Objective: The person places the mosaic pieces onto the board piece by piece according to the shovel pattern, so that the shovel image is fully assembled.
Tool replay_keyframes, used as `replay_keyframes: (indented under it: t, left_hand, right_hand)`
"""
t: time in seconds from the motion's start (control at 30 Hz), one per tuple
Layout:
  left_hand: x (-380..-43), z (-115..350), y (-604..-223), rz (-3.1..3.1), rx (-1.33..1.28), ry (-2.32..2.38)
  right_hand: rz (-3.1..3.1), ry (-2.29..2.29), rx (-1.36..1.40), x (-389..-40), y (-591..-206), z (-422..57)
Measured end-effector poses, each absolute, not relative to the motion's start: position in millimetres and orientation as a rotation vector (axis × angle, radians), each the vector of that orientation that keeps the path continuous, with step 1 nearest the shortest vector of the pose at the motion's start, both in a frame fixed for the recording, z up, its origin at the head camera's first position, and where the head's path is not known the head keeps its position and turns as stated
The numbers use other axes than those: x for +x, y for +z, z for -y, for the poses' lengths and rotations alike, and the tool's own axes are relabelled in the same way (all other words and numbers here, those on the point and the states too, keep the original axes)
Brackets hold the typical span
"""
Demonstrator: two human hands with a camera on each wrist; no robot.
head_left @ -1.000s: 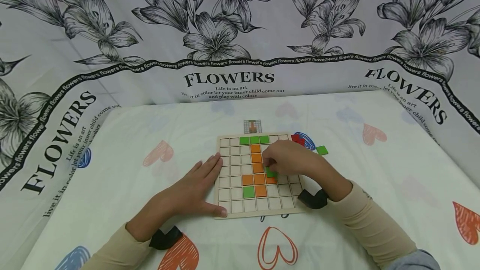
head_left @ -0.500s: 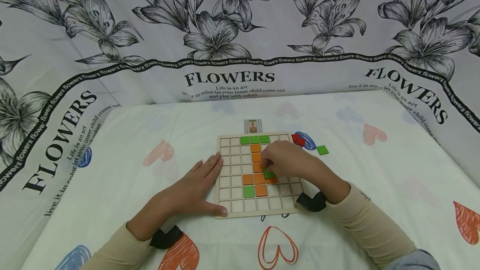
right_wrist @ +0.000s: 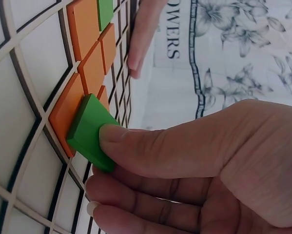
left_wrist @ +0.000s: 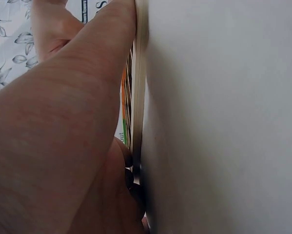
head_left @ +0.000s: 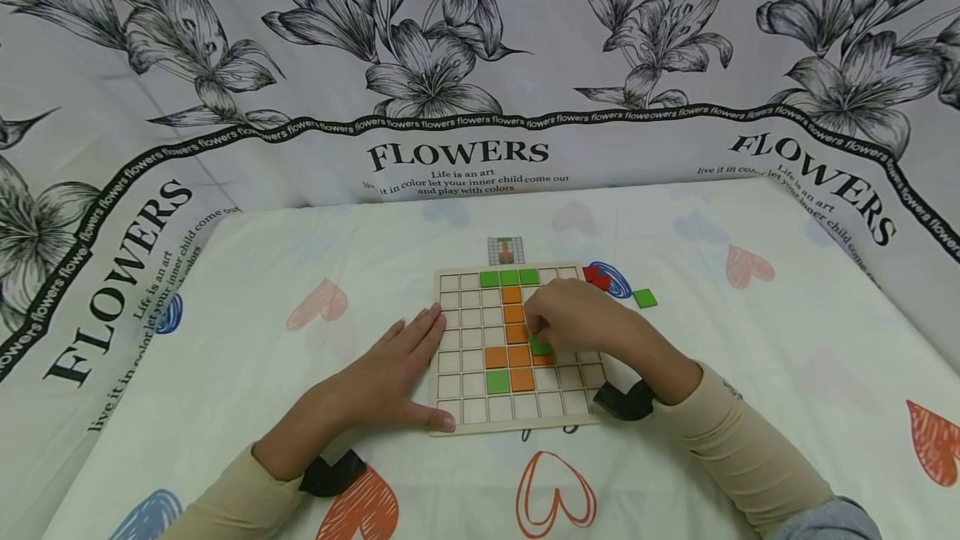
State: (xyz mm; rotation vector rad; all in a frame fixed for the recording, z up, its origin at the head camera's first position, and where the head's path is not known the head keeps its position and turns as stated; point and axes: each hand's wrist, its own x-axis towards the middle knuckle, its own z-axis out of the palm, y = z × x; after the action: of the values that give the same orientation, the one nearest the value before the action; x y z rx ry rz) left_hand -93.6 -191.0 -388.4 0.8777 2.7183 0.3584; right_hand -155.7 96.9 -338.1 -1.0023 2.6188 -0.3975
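Observation:
My right hand (head_left: 576, 315) pinches a green square tile (right_wrist: 93, 131) between thumb and fingers, just over the wooden grid board (head_left: 468, 412). In the right wrist view that tile is tilted and overlaps an orange tile (right_wrist: 67, 114) seated in the grid. My left hand (head_left: 397, 377) lies with fingers spread along the board's left edge, its thumb on the near-left corner. Orange tiles (head_left: 520, 357) form a column with a crossing row. Several green tiles (head_left: 509, 277) line the top row, and one green tile (head_left: 497, 382) sits lower left. The right hand hides some cells.
Beyond the board lies a small pattern card (head_left: 506, 252). Red tiles (head_left: 597, 277) lie at the board's far right corner, with a loose green tile (head_left: 644, 298) farther right. A heart-printed cloth (head_left: 390, 265) covers the table, and a flower-printed curtain (head_left: 457, 65) hangs behind.
The right hand and its green tile shift only very slightly over the same part of the board. The left hand stays in place, and the seated tiles look the same.

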Motion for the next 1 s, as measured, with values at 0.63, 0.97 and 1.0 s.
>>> replay_keyframes:
  t: [0.63, 0.97, 1.0]
  left_hand:
    - [-94, 191, -388, -2.720, 0.895, 0.348]
    - [-94, 191, -387, -2.714, 0.888, 0.349]
    - [-94, 191, -387, -2.715, 0.890, 0.351]
  right_hand:
    - [-2.575, -0.316, -1.064, -146, -338, -94]
    - [-2.575, -0.279, -1.086, -143, -338, -93]
    - [-2.573, -0.272, -1.087, -143, -338, -93]
